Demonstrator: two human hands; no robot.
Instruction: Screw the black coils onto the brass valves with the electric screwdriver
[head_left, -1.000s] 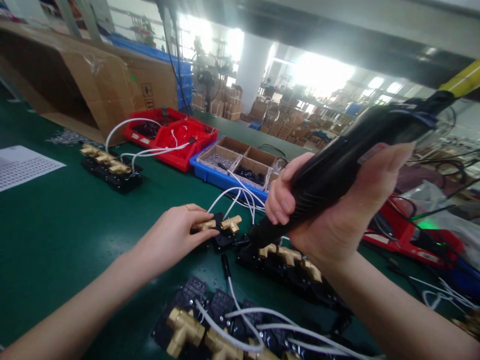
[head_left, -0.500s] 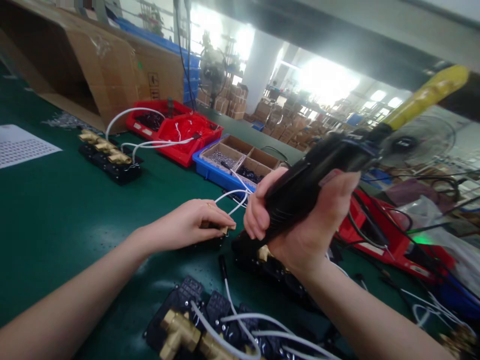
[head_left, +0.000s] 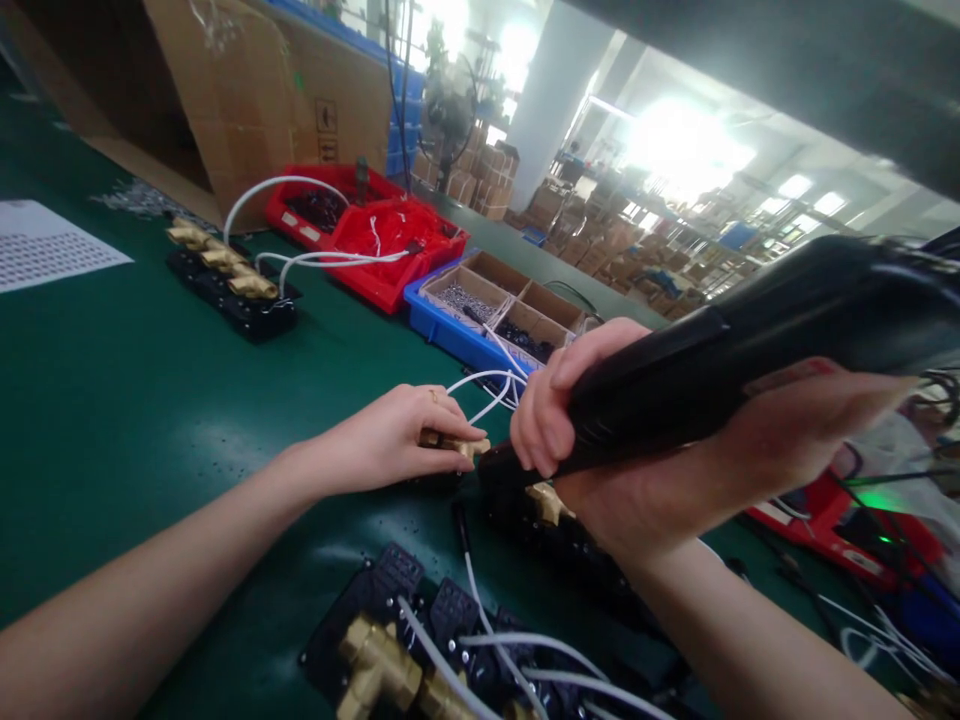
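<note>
My left hand point(head_left: 409, 437) pinches a brass fitting point(head_left: 471, 449) on a black assembly that is mostly hidden beneath it. In my right hand point(head_left: 660, 470) is a black handheld tool point(head_left: 675, 370), its narrow end beside that fitting. Under my right hand sits another black assembly with a brass fitting point(head_left: 550, 503). Nearest me lies a larger black unit point(head_left: 397, 575) with brass tees point(head_left: 381, 665) and white cables.
At the back left stand a finished-looking brass and black unit point(head_left: 232, 275), a cardboard box point(head_left: 247, 110) and a printed sheet point(head_left: 56, 245). Red bins point(head_left: 386, 285) and a blue divided tray point(head_left: 450, 330) of small parts lie beyond my hands. More red bins point(head_left: 825, 530) are at right.
The black tool has tilted lower, its rear end swinging down and right, and its yellow part is out of view. The tool's tip is closer to the fitting by my left hand. The view has shifted slightly.
</note>
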